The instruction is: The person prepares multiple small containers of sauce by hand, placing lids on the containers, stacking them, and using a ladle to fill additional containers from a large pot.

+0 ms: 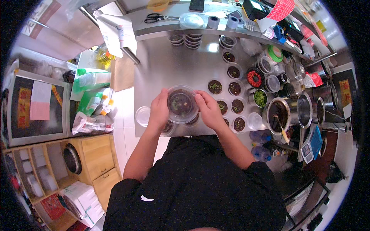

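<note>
Between my left hand (159,111) and my right hand (208,109) is a round clear plastic tub (181,104) with dark sauce and green bits inside, gripped at its two sides. A clear lid seems to cover it. Below it, partly hidden, other sauce tubs sit near the counter's front edge. To the right, open tubs of dark sauce with chopped greens (214,87) stand in rows on the steel counter (173,63). A loose clear lid (143,116) lies left of my left hand. More lids (255,121) rest beyond the rows at right.
Stacked filled tubs (192,41) stand at the back under a steel shelf (202,32) bearing scissors (159,18) and tape rolls. At right are a bowl of chopped red chillies (255,78), a container of chopped greens (260,98) and a pot of dark sauce (278,115).
</note>
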Available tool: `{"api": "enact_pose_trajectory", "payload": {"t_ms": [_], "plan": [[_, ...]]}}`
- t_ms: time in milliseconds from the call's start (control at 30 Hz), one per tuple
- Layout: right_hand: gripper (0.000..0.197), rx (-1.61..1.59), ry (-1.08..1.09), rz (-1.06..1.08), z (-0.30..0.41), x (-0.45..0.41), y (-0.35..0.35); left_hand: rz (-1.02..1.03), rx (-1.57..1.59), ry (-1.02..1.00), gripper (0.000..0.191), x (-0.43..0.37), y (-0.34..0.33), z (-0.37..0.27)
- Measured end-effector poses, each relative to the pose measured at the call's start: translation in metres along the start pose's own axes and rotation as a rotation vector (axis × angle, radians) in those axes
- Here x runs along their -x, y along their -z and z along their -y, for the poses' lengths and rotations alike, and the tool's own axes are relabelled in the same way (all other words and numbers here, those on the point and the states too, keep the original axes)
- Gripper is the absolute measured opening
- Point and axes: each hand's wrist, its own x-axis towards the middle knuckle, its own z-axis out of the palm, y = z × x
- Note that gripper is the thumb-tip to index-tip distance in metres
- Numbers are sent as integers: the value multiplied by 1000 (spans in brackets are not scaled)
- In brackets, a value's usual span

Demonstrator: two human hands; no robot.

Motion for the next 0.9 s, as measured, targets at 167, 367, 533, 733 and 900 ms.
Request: {"api": "enact_pose_trajectory", "payload": {"t_ms": [167, 367, 533, 733, 900], "plan": [[31, 431, 188, -165, 25, 15, -13, 69, 157, 17, 51, 9, 4, -7], [35, 615, 246, -138, 34, 20, -6, 130, 329, 261, 53, 19, -2, -18], [38, 480, 181, -47, 36, 25, 0, 85, 196, 81, 53, 19, -5, 3], [47, 287, 2, -18, 15, 15, 12, -20, -47, -59, 51, 27, -20, 10], [56, 332, -28, 48, 7, 4, 21, -39, -208, -204, 50, 22, -32, 23]]}}
